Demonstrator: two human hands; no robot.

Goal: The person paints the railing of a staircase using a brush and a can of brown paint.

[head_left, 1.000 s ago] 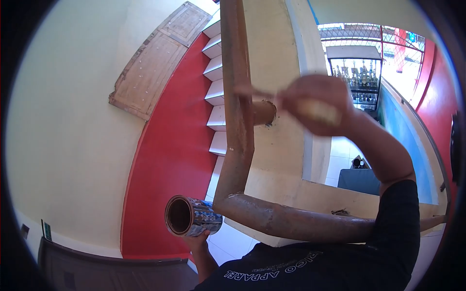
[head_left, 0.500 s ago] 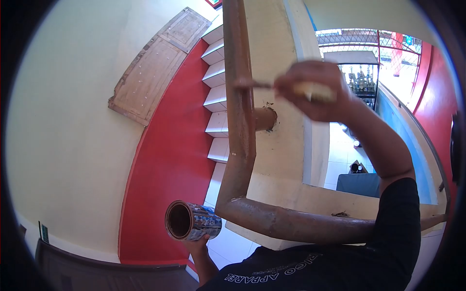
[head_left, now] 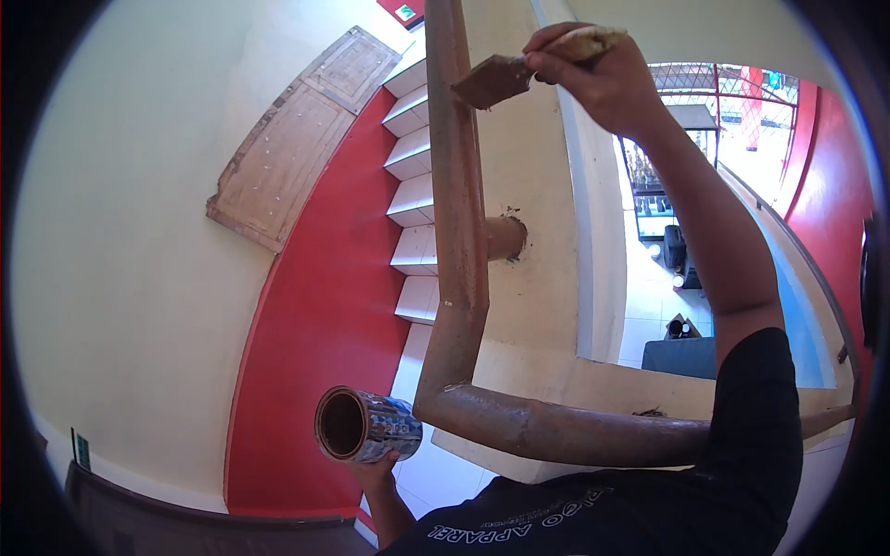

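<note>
My right hand (head_left: 598,74) grips a paintbrush (head_left: 505,76) by its pale handle, high in the view; the brown-coated bristles touch the right side of a brown pipe handrail (head_left: 461,213). The rail runs down the middle, bends at the bottom and continues to the right. A short stub (head_left: 505,238) joins it to the cream wall. My left hand (head_left: 373,470) holds a metal paint can (head_left: 363,425) from below, low and left of the rail's bend. The can's open mouth faces the camera and looks brown inside.
Below the rail, white stair steps (head_left: 414,157) descend beside a red wall (head_left: 324,306). A wooden board (head_left: 297,139) lies against the cream wall at left. At right, an opening shows a tiled floor and a glass cabinet (head_left: 649,176) far below.
My right hand has risen along the rail with the brush, from about level with the wall stub to near the top of the view. The can stays in place.
</note>
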